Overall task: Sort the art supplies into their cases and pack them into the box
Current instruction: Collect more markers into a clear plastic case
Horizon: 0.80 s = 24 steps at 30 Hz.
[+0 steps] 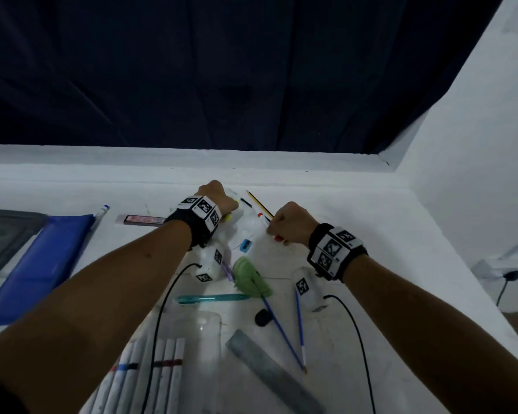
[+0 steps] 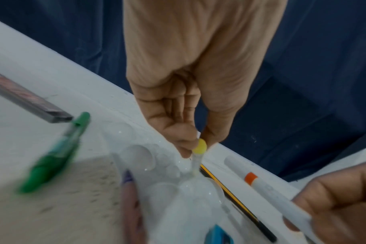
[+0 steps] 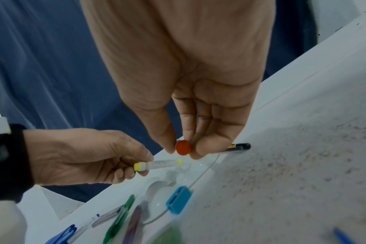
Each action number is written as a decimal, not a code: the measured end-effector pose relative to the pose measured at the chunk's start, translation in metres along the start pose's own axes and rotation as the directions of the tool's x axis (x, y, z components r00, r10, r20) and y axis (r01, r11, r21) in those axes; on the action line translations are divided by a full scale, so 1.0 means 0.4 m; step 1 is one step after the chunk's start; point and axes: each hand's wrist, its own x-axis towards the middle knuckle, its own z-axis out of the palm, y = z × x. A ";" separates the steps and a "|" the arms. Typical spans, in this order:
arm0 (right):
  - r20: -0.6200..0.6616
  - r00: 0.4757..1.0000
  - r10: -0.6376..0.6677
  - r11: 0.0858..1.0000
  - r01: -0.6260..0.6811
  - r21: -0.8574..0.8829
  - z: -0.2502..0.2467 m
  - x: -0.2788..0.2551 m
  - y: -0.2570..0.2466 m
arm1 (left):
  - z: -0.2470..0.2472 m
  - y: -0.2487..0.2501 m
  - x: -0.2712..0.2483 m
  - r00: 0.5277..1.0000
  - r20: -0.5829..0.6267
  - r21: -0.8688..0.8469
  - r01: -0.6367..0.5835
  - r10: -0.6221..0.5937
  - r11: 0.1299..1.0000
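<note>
Lying on the bench (image 1: 356,210), a clear case (image 1: 174,363) holds white markers, probably five; the blue pouch (image 1: 39,264) sits zipped at left. Left hand (image 1: 219,198) pinches a yellow-capped marker (image 3: 157,164) over the palette (image 2: 178,189); right hand (image 1: 292,224) pinches an orange-capped marker (image 2: 272,189).

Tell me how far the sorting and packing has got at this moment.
Early. Done: several white markers lie in a clear case at the near edge. In hand: the left hand pinches a yellow-capped marker; the right hand pinches a red-capped marker. Left: brushes, teal pen, ruler and sharpener lie loose; the blue pouch lies flat.
</note>
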 end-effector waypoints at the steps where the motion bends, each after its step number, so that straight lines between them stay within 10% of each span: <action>1: -0.005 1.000 0.006 1.000 -0.005 0.012 0.006 -0.013 -0.007 | -0.009 -0.009 -0.012 1.000 0.013 -0.032 -0.010 0.010 0.999; 24: -0.013 1.000 -0.001 0.999 0.000 -0.041 0.329 -0.488 -0.088 | -0.015 -0.322 -0.528 0.905 0.386 -0.242 -0.087 0.178 0.966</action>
